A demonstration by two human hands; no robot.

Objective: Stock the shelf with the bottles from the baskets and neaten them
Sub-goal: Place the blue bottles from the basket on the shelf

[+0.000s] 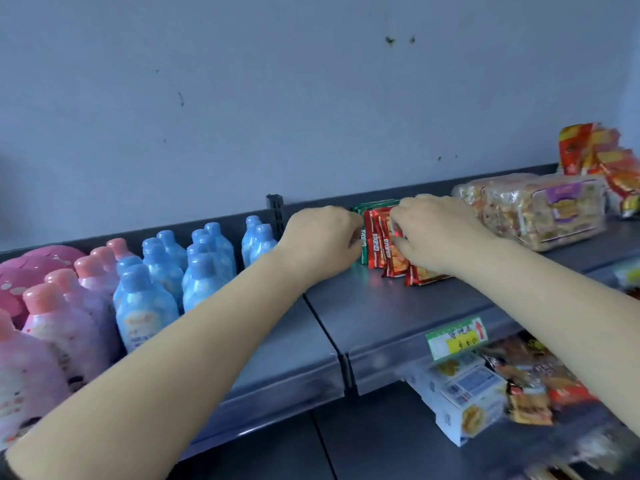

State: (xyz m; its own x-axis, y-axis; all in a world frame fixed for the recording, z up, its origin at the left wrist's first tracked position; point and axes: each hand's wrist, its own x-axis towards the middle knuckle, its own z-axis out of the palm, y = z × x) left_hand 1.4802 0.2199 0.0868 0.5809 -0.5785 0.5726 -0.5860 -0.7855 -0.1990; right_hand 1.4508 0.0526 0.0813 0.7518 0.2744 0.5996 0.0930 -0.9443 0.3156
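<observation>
Your blue bottles (194, 268) and pink bottles (69, 306) already stand in rows on the shelf (381, 306), while your left hand (320, 240) and right hand (438, 232) pinch the snack packets (379, 242), so mostly neatening seems left; no basket shows.

Shelf (398, 306) dark grey, wall (311, 98) behind it pale blue-grey with dark specks. Left on shelf: blue bottles (166, 271) with blue caps, pink bottles (62, 323) with salmon caps. Mid shelf: red snack packets (381, 244), one green packet (372, 205) at back. Price tag (457, 337) on shelf edge green/yellow, red arrow.
</observation>
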